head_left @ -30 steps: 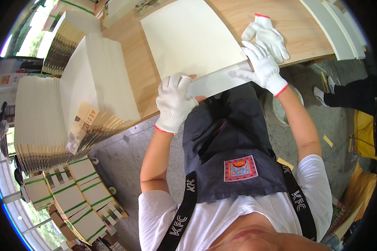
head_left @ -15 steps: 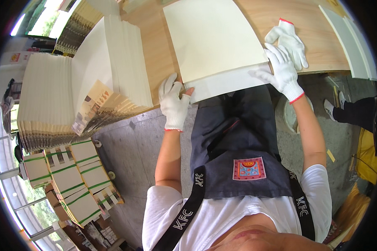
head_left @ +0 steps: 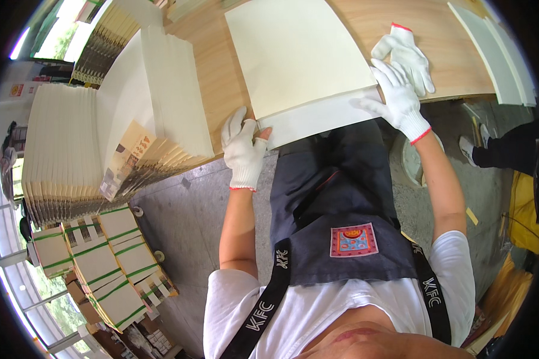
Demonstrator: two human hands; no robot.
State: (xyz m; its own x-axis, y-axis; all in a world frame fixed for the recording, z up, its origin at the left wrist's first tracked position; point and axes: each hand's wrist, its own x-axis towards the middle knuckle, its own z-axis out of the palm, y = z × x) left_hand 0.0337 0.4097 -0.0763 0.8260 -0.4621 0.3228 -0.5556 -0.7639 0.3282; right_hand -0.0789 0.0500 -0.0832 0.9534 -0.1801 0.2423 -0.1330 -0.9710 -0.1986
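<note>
A large cream sheet or stack of sheets point(head_left: 299, 54) lies on the wooden table in front of me. Along its near edge runs a white strip point(head_left: 320, 117), which reaches the table's front edge. My left hand point(head_left: 244, 148), in a white knitted glove with the thumb tip bare, rests at the strip's left end. Its thumb stands apart from the fingers and touches the corner. My right hand point(head_left: 400, 103), also gloved, has its fingers spread along the right edge of the sheets, the thumb lying on the strip. Beyond it lies a loose white glove point(head_left: 404, 57) with a red cuff.
Tall stacks of folded printed sheets point(head_left: 60, 149) stand at left, one with a printed sheet point(head_left: 126, 155) on its near side. Strapped bundles point(head_left: 111, 257) sit lower left. White boards point(head_left: 491, 54) lie at the table's right. Another person's leg point(head_left: 509, 146) shows at right, near a round bin point(head_left: 410, 163).
The whole view has shifted slightly to the left. Both hands keep nearly the same places at the sheets' two sides.
</note>
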